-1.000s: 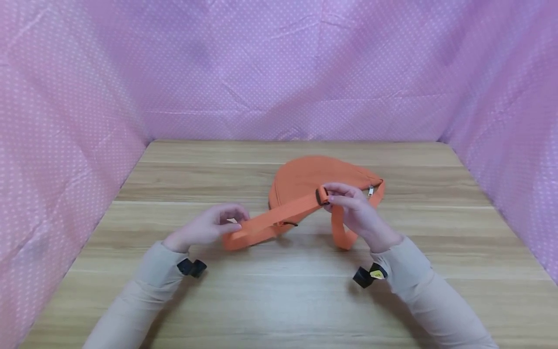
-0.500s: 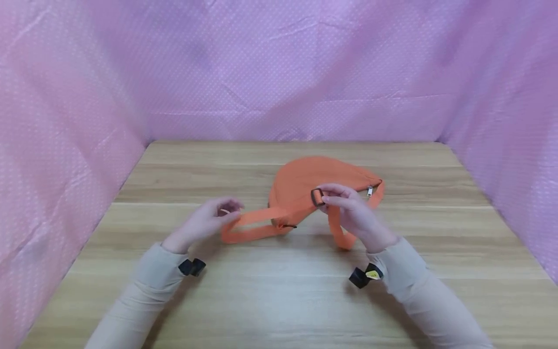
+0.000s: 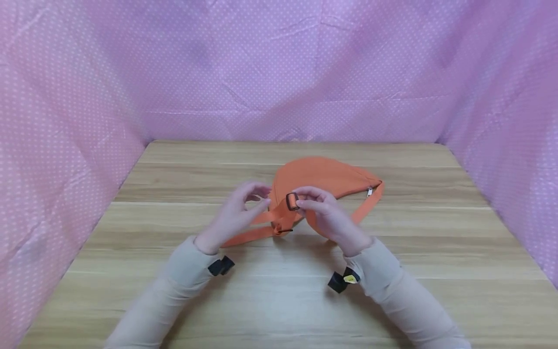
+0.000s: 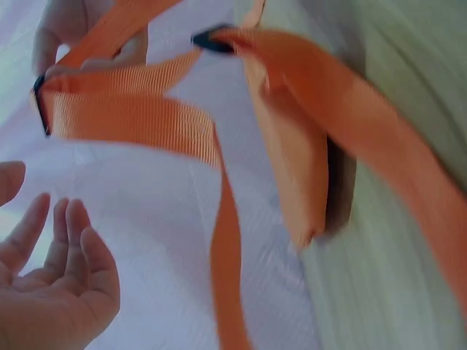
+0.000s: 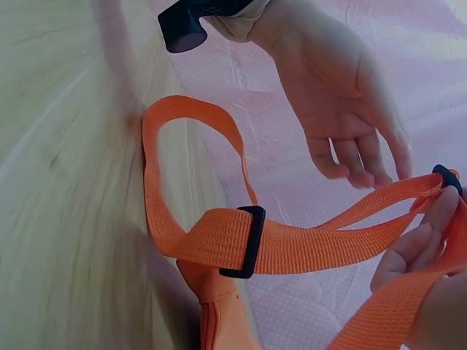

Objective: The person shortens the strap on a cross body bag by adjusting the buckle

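An orange crescent-shaped sling bag point(image 3: 320, 177) lies on the table, its strap point(image 5: 314, 248) raised toward me. My right hand point(image 3: 322, 211) pinches the strap at a black slider buckle point(image 3: 292, 201), lifted in front of the bag. Just left of that buckle is my left hand point(image 3: 237, 213), fingers loosely bent and holding nothing; in the left wrist view its fingers point(image 4: 69, 248) are apart from the webbing. A second black buckle point(image 5: 244, 242) joins the strap near the bag's left end. At the bag's right tip hangs a silver zip pull point(image 3: 369, 192).
The wooden table point(image 3: 279, 300) spreads around the bag. Pink dotted cloth point(image 3: 279, 72) hangs behind it and on both sides. Each wrist carries a small black camera, such as the one on the right point(image 3: 337, 282).
My left hand lets go of the strap loop and moves right toward the buckle. My right hand shifts left with the buckle, and the strap between them slackens.
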A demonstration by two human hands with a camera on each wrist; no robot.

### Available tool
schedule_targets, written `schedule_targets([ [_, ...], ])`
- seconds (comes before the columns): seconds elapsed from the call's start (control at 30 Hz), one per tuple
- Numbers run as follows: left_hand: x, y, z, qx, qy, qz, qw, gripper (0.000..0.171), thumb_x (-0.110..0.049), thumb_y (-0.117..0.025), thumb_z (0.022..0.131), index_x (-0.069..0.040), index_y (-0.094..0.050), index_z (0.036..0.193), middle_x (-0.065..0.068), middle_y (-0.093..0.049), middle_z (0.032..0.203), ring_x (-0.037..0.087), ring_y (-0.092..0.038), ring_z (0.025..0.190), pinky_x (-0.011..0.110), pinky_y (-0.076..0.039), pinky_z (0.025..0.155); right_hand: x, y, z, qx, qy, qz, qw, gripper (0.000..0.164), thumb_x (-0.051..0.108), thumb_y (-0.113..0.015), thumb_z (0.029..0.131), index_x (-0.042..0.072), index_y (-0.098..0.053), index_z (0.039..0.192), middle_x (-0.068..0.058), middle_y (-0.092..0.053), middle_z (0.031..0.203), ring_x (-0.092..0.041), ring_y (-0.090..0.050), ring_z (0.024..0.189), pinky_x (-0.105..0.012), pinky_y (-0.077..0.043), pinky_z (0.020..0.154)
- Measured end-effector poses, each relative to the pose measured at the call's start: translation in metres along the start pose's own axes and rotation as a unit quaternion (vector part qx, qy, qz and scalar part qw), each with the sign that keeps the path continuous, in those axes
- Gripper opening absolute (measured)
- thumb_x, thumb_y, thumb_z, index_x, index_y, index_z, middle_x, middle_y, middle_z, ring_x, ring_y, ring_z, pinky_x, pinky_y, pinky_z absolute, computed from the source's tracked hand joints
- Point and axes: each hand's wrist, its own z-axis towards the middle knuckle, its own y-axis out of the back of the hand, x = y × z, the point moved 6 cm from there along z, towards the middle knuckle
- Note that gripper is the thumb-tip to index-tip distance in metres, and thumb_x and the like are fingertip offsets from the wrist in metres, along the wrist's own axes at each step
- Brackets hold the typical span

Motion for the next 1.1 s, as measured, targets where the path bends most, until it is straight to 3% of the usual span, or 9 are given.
schedule_targets([
  [0.3, -0.005, -0.021, 0.005, 0.007, 0.019, -0.064, 0.9978, 0.044, -0.011, -0.073, 0.083, -0.004, -0.054, 0.122, 0.012, -0.057, 0.116, 0.025, -0.054, 0.109, 0.048, -0.044, 0.095, -0.001, -0.001, -0.002, -0.003, 0.007, -0.030, 1.000, 0.038, -0.010, -0.043, 0.090, 0.020, -0.067, 0.094, 0.006, -0.064, 0.083, -0.006, -0.060, 0.078, -0.020, -0.047, 0.074],
  [0.47, -0.009, -0.026, 0.005, 0.010, 0.024, -0.083, 0.9962, 0.043, -0.011, -0.075, 0.081, -0.007, -0.056, 0.120, 0.009, -0.058, 0.114, 0.025, -0.055, 0.108, 0.052, -0.041, 0.097, 0.000, -0.002, -0.004, -0.006, 0.012, -0.055, 0.998, 0.038, -0.009, -0.045, 0.090, 0.022, -0.067, 0.094, 0.007, -0.064, 0.082, -0.006, -0.059, 0.077, -0.020, -0.048, 0.073],
  [0.8, -0.012, -0.031, 0.005, -0.008, -0.001, -0.097, 0.9953, 0.036, -0.008, -0.076, 0.079, -0.006, -0.062, 0.112, 0.007, -0.061, 0.107, 0.020, -0.057, 0.100, 0.046, -0.046, 0.091, 0.007, -0.003, -0.005, 0.000, 0.027, -0.060, 0.998, 0.036, -0.008, -0.049, 0.089, 0.022, -0.068, 0.097, 0.005, -0.065, 0.087, -0.008, -0.060, 0.082, -0.021, -0.051, 0.078],
  [0.97, -0.012, -0.031, 0.005, -0.016, -0.003, -0.085, 0.9963, 0.035, -0.010, -0.076, 0.080, -0.005, -0.063, 0.112, 0.008, -0.061, 0.106, 0.020, -0.057, 0.100, 0.046, -0.045, 0.089, 0.011, 0.011, -0.011, -0.020, 0.016, -0.139, 0.990, 0.026, -0.002, -0.052, 0.091, 0.018, -0.065, 0.102, 0.007, -0.064, 0.089, -0.007, -0.059, 0.083, -0.021, -0.051, 0.081],
  [1.03, -0.012, -0.031, 0.005, -0.016, -0.004, -0.083, 0.9964, 0.035, -0.010, -0.076, 0.080, -0.005, -0.063, 0.112, 0.007, -0.062, 0.106, 0.019, -0.057, 0.101, 0.045, -0.046, 0.090, 0.012, 0.020, -0.013, -0.039, 0.004, -0.196, 0.980, 0.020, 0.003, -0.055, 0.092, 0.010, -0.063, 0.108, 0.007, -0.062, 0.089, -0.007, -0.057, 0.083, -0.020, -0.050, 0.079],
  [1.1, -0.013, -0.031, 0.005, -0.013, -0.008, -0.084, 0.9963, 0.035, -0.011, -0.075, 0.080, -0.006, -0.063, 0.112, 0.006, -0.063, 0.106, 0.018, -0.057, 0.101, 0.044, -0.046, 0.091, 0.013, 0.028, -0.015, -0.053, -0.009, -0.245, 0.968, 0.023, 0.007, -0.058, 0.092, 0.001, -0.059, 0.114, 0.007, -0.061, 0.090, -0.008, -0.056, 0.084, -0.020, -0.049, 0.077],
])
